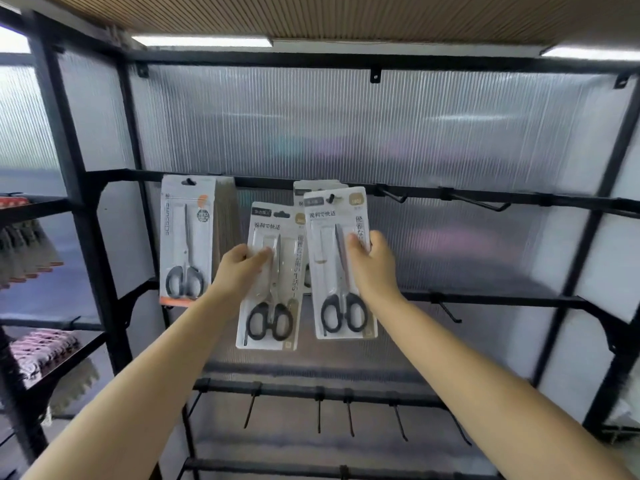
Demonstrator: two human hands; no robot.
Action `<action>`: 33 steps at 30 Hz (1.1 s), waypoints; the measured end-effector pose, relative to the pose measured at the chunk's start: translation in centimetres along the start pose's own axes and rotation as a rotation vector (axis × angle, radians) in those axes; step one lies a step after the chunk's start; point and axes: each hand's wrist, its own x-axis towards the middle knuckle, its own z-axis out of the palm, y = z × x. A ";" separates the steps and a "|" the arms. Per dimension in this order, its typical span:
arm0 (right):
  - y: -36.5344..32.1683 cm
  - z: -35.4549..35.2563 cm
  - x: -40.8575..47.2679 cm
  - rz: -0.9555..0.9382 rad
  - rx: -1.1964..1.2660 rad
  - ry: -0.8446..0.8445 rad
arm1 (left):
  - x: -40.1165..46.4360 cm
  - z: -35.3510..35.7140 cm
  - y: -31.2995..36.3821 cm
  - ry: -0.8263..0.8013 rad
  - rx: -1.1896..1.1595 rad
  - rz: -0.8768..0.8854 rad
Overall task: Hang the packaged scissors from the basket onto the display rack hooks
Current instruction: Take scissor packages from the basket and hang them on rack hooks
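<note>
Head view: left hand (242,265) and right hand (369,258) each pinch a white carded pack of black-handled scissors (272,278) at frame centre, the right pack (341,265) meeting a black rack hook (331,198); several already hang, empty hooks (479,202) remain right, basket unseen.

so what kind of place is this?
Likely a retail shop aisle: carded scissors packs hang on a black display rack with peg hooks, and stocked shelves stand alongside.

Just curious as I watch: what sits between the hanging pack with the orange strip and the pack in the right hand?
In the head view, between the orange-trimmed scissors pack and the right hand's scissors pack sits another scissors pack, held by the left hand.
</note>
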 end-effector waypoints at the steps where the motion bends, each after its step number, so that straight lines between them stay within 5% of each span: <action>1: 0.2 0.1 0.3 0.003 0.007 -0.006 | 0.1 0.1 -0.1 0.008 0.004 -0.004; 12: 2.0 3.1 4.4 0.064 -0.004 -0.054 | 0.9 -0.2 -1.2 0.108 0.003 -0.065; 24: 3.0 3.7 6.3 0.055 -0.157 -0.041 | 0.5 -0.4 -2.2 0.044 -0.003 -0.087; 33: 2.3 -0.6 4.0 -0.740 -0.666 0.082 | -1.3 2.9 -2.6 -0.126 0.003 -0.028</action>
